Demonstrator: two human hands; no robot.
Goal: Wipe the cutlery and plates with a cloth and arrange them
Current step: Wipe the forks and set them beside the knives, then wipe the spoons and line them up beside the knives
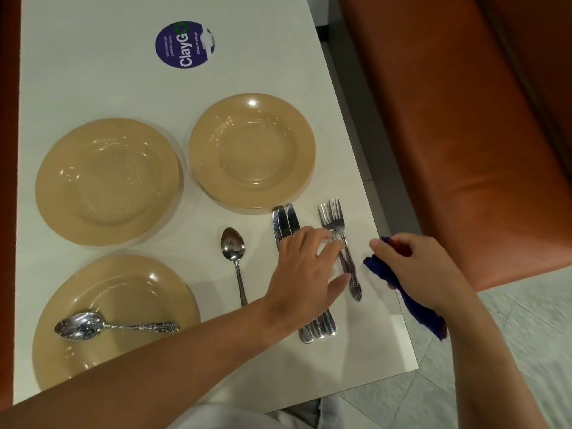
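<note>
Head view: the white counter [123, 88] carries three tan plates [252, 150] to the left of and beyond my hands, the nearest bearing a spoon [80, 326]. My right hand [424, 270] is clenched round the blue cloth [411, 301]. My left hand [305, 270] covers the knives [283, 222], fingertips on the forks [332, 219]; whether it grips them I cannot tell. Another spoon [233, 252] lies just left.

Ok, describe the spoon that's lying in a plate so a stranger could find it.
Start at the white table and find the tan plate nearest the person. The spoon lies across it, bowl to the left. The other spoon rests on bare tabletop.
</note>
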